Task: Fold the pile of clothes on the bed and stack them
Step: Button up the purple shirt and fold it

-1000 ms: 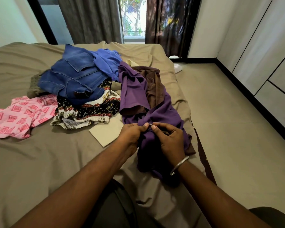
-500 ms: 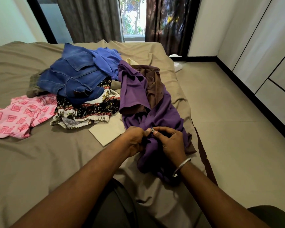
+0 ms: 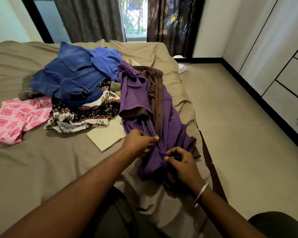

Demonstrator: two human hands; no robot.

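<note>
In the head view, a bed covered with a taupe sheet (image 3: pixel 41 160) fills the left and centre of the frame. A long purple garment with dark brown lining (image 3: pixel 138 93) lies stretched from the centre down toward the lower right, along the bed's right edge. The left hand (image 3: pixel 138 143) sits just below centre, its thumb and fingers pinching the purple cloth beside the brown placket. The right hand (image 3: pixel 181 165), lower and to the right, has its fingers curled in and nips a bunched fold of the same garment (a silver bangle (image 3: pixel 200 194) rings that wrist).

Upper left of centre lies the unfolded pile: a blue denim jacket (image 3: pixel 70 79) on top, a bright blue shirt (image 3: pixel 105 60) touching its right side, and a black, white and red patterned cloth (image 3: pixel 86 115) underneath. A pink garment with red square print (image 3: pixel 14 119) spreads flat at the left edge of the frame, just beside the patterned cloth. A flat beige piece of fabric (image 3: pixel 107 136) lies between the pile and the left hand.

At the top of the frame hang grey and dark curtains (image 3: pixel 93 18) around a window. The tiled floor (image 3: pixel 239 134) and pale wardrobe doors (image 3: pixel 273 48) take up the right side.
</note>
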